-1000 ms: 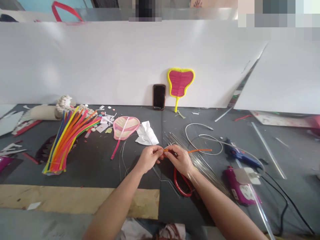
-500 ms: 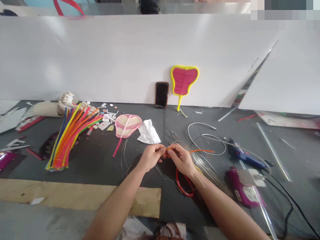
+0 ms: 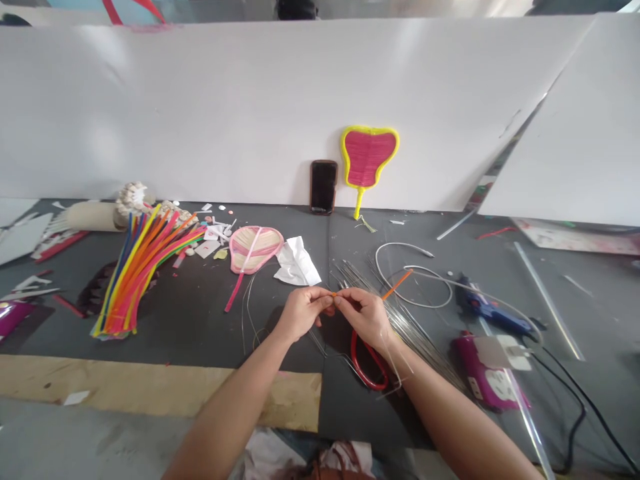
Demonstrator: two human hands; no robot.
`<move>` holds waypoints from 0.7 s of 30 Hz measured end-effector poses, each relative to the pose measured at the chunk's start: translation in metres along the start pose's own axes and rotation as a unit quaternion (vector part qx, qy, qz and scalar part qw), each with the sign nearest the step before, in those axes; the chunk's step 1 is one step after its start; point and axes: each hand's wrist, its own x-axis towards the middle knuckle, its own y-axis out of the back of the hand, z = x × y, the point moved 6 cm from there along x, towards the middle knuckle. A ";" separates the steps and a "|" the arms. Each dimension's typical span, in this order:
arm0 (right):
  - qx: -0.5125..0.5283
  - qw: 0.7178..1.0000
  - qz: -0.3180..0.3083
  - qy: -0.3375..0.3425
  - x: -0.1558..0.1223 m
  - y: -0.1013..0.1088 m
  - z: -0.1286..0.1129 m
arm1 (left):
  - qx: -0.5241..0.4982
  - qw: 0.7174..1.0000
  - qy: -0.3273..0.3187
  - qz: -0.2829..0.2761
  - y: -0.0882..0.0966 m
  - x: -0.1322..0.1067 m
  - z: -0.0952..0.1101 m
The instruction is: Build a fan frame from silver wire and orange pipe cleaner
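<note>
My left hand [image 3: 304, 312] and my right hand [image 3: 364, 315] meet over the dark table, fingertips pinched together on an orange pipe cleaner [image 3: 397, 283]. Its free end sticks out past my right hand, up and to the right. Between the fingertips only a small orange bit shows. Thin bent wire [image 3: 397, 363] crosses my right wrist. Red-handled pliers or scissors [image 3: 356, 360] lie under my right hand, the working end hidden. Beside that hand is a bundle of straight metal wires [image 3: 415, 337]. A white crumpled paper [image 3: 298, 261] lies beyond my left hand.
Against the white panel lean a phone [image 3: 324, 188] and a yellow-edged fan [image 3: 370, 159]. At left are a bundle of colourful pipe cleaners [image 3: 127, 287] and a pink-edged fan shape [image 3: 256, 250]. A blue glue gun [image 3: 493, 312] and a purple power strip [image 3: 487, 373] with cables lie at right.
The orange pipe cleaner's free end has swung from nearly level to pointing up and right. The wire by my right wrist has shifted. Both hands stay together, and the view has tilted slightly.
</note>
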 end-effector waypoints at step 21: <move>-0.159 0.977 0.048 0.136 -0.004 0.003 -0.012 | -0.032 0.999 -0.014 -0.035 0.000 0.000 -0.002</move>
